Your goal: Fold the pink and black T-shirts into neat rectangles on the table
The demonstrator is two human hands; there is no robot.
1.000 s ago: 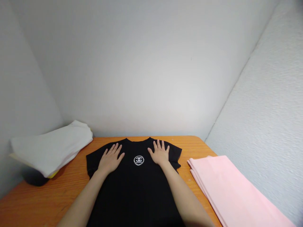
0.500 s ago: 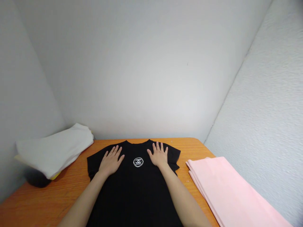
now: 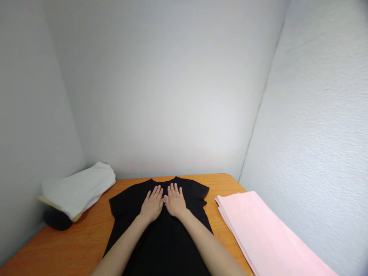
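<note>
A black short-sleeved T-shirt (image 3: pixel 169 245) lies spread out, its neckline toward the far edge of the wooden table (image 3: pixel 83 245). My left hand (image 3: pixel 152 204) rests flat on the upper chest of the shirt, palm down with fingers stretched out. Close beside it, my right hand (image 3: pixel 175 201) lies flat on the cloth in the same way. The two hands almost meet over the round white chest print (image 3: pixel 165 201), so most of the print is hidden. Neither hand grips anything.
Folded pink cloth (image 3: pixel 264 230) lies along the right side of the table. At the far left, folded white cloth (image 3: pixel 80 188) sits over something yellow and a dark item (image 3: pixel 57 219). Walls (image 3: pixel 161 96) stand behind and on both sides.
Both hands have slid inward from near the shoulders to the middle of the chest, covering most of the print. The camera view has shifted slightly.
</note>
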